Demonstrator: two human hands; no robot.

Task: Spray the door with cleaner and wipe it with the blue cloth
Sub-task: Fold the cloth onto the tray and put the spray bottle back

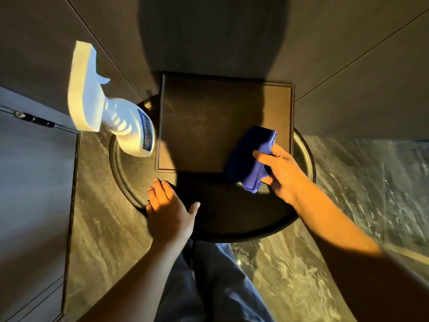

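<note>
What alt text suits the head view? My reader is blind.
A person's right hand holds a folded blue cloth above a square tray on a round dark table. The left hand rests open at the table's edge, and a white spray bottle stands at left.

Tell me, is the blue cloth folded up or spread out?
Folded up. The blue cloth is a thick bunched wad gripped in the right hand, not flat.

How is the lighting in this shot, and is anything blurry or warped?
Head view: dim, with warm light on the left hand and the right hand gripping the blue cloth; a large dark shadow crosses the round table; the spray bottle looks overexposed and slightly soft; wide-angle distortion bends the wall lines.
</note>
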